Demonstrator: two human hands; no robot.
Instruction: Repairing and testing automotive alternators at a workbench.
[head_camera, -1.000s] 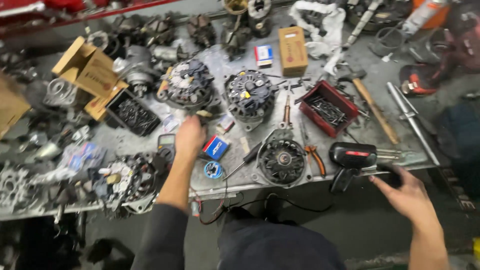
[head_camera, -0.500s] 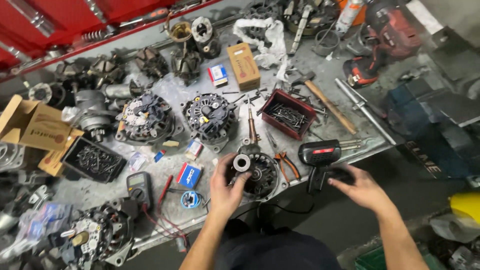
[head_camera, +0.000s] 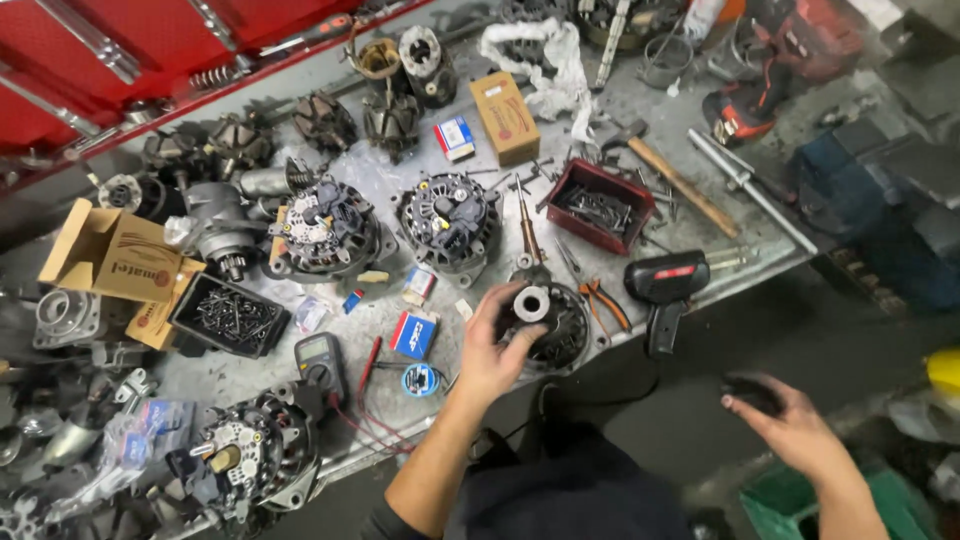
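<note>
Head view, looking down on a cluttered metal bench (head_camera: 700, 235). Left hand (head_camera: 490, 350) at the near edge, fingers curled around the left side of a dark round alternator half (head_camera: 555, 325), thumb toward its pale centre hub; housing resting flat on the bench, just beside the edge. Right hand (head_camera: 790, 430) off the bench, out past the near edge over the dark floor, fingers loosely bent around a small dark part (head_camera: 752, 392); kind of part too blurred to tell. Just right of the housing, orange-handled pliers (head_camera: 603, 302), then a black heat gun (head_camera: 665, 290) with its grip hanging over the near edge. Behind the housing, a screwdriver (head_camera: 527, 232) and a red tray (head_camera: 598, 205) of small hardware. Toward the middle of the bench, two whole alternators (head_camera: 448, 222) (head_camera: 325, 230) side by side. Left of the left hand, a small blue box (head_camera: 413, 333) and a blue tape roll (head_camera: 420, 379); further left a multimeter (head_camera: 320, 362) with red leads, and a black tray (head_camera: 228, 316) of screws. Near the far edge, a brown carton (head_camera: 504, 117), a white rag (head_camera: 545, 60) and several rotors (head_camera: 392, 120). Hammer (head_camera: 665, 165) and steel bar (head_camera: 750, 190) toward the right edge. Open cardboard box (head_camera: 115, 255) at the left side, another alternator (head_camera: 250, 455) at the near left corner.
</note>
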